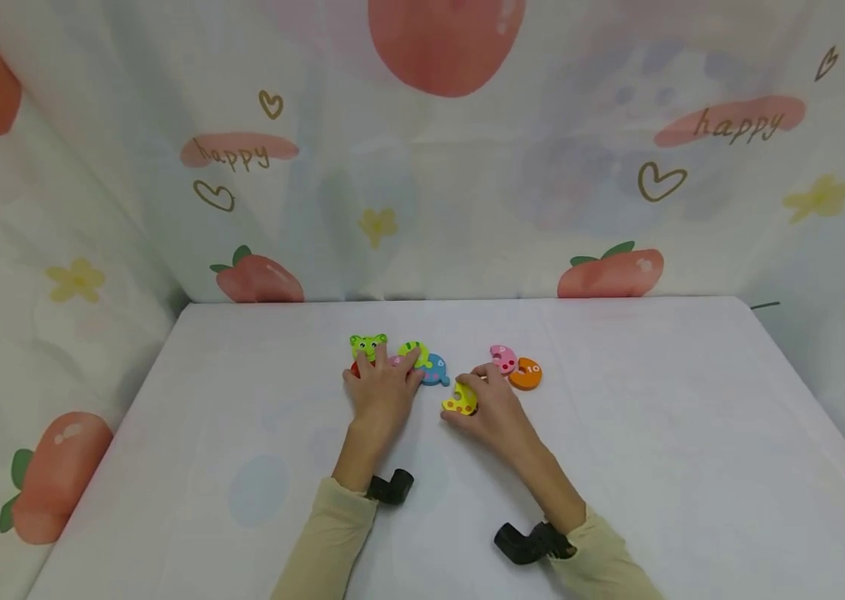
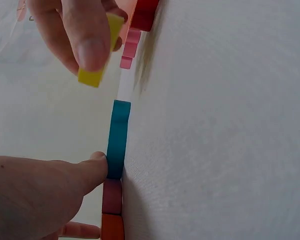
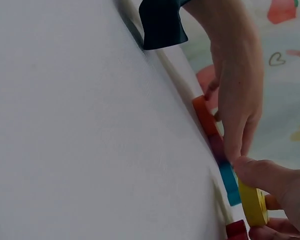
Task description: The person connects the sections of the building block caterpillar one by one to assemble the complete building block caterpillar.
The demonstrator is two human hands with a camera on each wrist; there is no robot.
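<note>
My left hand point(image 1: 380, 392) rests with spread fingers over a row of joined puzzle pieces. A green animal head with eyes point(image 1: 368, 345) shows past its fingertips, and a yellow-green piece point(image 1: 413, 352) and a blue piece point(image 1: 433, 371) lie to the right. In the left wrist view the thumb touches the blue piece's edge point(image 2: 118, 140). My right hand point(image 1: 493, 412) pinches a yellow curved puzzle piece with orange dots point(image 1: 460, 402), held just above the table near the blue end. The left palm partly hides red and pink pieces.
A pink numbered piece point(image 1: 502, 358) and an orange piece marked 10 point(image 1: 526, 374) lie beyond the right hand. A white cloth covers the table point(image 1: 655, 467), with a printed curtain point(image 1: 467, 192) behind. Black camera mounts point(image 1: 531, 543) sit on both wrists.
</note>
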